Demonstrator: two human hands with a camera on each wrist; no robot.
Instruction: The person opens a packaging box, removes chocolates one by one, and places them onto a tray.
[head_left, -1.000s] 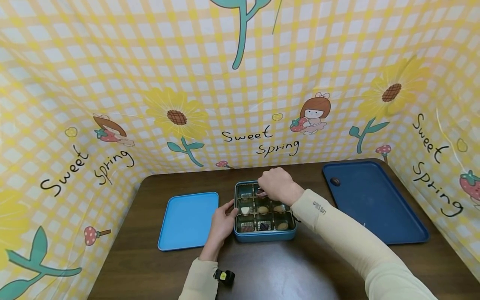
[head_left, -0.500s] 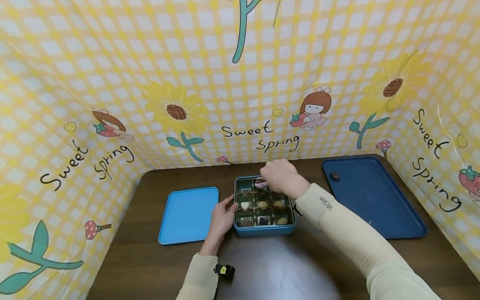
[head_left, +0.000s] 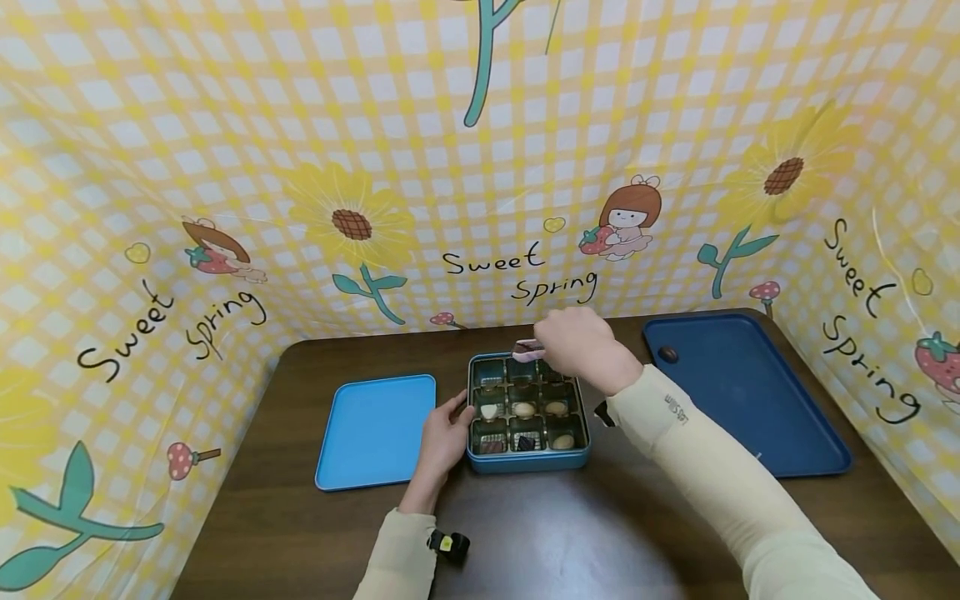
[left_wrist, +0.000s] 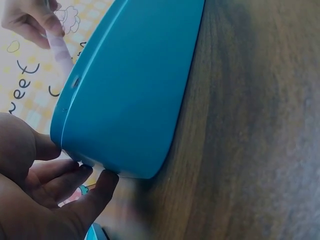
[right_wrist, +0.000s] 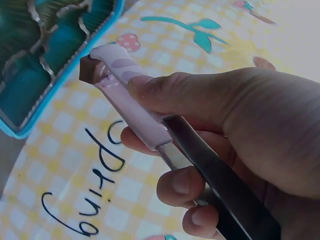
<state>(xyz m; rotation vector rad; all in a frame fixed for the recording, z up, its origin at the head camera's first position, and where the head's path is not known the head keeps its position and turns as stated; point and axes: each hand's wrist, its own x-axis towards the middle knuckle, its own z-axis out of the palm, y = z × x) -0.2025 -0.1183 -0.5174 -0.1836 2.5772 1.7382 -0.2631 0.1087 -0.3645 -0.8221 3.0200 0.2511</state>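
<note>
In the head view my left hand rests against the left side of a blue box. Its fingertips touch the box's wall in the left wrist view. My right hand grips small tongs with pink tips and a black handle, above the box's back edge. Between the tips sits a brown piece of chocolate, lifted clear of the compartments. Inside the box, a divided tray holds a white heart-shaped piece, round tan pieces and darker pieces.
A light blue lid lies on the brown table, left of the box. At the right is a dark blue tray with one dark chocolate near its back left corner. A yellow checked cloth hangs behind.
My right hand has risen and moved rightward from the back middle compartment, bringing the tongs and the chocolate up out of the box. My left hand stays at the box's side.
</note>
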